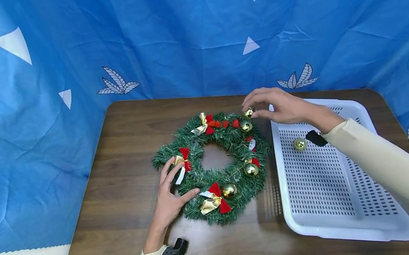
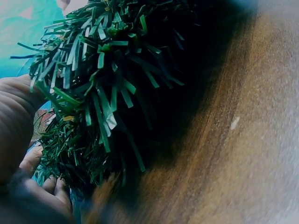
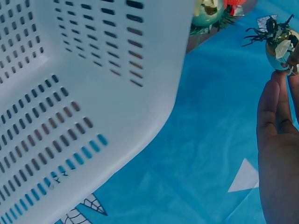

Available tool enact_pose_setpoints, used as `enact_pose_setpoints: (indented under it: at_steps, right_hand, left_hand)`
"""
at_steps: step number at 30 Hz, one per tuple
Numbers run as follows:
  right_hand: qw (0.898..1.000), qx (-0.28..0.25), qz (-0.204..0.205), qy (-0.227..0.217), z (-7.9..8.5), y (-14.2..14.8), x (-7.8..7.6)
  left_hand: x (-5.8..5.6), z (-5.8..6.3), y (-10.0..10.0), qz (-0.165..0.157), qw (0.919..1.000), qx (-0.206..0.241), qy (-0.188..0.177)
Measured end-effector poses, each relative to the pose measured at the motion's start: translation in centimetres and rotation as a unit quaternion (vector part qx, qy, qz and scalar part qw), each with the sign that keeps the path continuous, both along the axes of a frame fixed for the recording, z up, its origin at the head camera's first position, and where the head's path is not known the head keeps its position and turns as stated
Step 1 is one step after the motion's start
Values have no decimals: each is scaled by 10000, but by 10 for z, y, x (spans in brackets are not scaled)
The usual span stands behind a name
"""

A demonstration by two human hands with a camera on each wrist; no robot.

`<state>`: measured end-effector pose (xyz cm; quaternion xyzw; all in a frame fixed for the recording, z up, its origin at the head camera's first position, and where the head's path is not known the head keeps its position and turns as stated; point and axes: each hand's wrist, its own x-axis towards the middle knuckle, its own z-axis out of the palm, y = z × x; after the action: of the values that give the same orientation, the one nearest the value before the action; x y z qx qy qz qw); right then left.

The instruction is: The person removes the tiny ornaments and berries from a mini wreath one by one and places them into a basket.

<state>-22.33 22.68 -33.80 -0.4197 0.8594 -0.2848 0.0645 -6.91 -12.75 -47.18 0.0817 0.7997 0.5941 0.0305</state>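
A green tinsel wreath (image 1: 181,136) lies on the wooden table, with red and gold bows, red berries and gold ball ornaments on it. My left hand (image 1: 170,203) holds its lower left side, thumb near the bottom bow (image 1: 212,200) and fingers near the left bow (image 1: 184,160). In the left wrist view, green tinsel (image 2: 107,88) fills the space between thumb and fingers. At the wreath's upper right, my right hand (image 1: 279,105) pinches a shiny gold ball ornament (image 1: 248,113). Bits of green show around that ball in the right wrist view.
Right of the wreath stands a white perforated plastic basket (image 1: 290,217), one gold ball (image 1: 300,144) inside it. My right forearm reaches across this basket. A blue patterned curtain (image 1: 172,29) hangs behind the table (image 1: 115,174) and along its sides.
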Motion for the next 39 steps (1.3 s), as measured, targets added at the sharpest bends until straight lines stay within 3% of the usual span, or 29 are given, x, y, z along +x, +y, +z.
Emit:
enact_pose_setpoints:
  at_steps: [4, 7, 23, 39]
  right_hand:
    - [9999, 41, -140, 16, -1, 8, 3]
    - [9996, 123, -260, 72, -3, 15, 6]
    - [9978, 214, -607, 188, -13, 47, 15]
    - [9897, 435, -1365, 49, -21, 75, 28]
  left_hand:
    - [-3, -17, -1, 58, 9999, -99, 22]
    - [-4, -22, -1, 54, 9999, -85, 39]
    - [-3, -22, -1, 90, 9999, -104, 23]
    - [-5, -22, -3, 89, 9998, -134, 95]
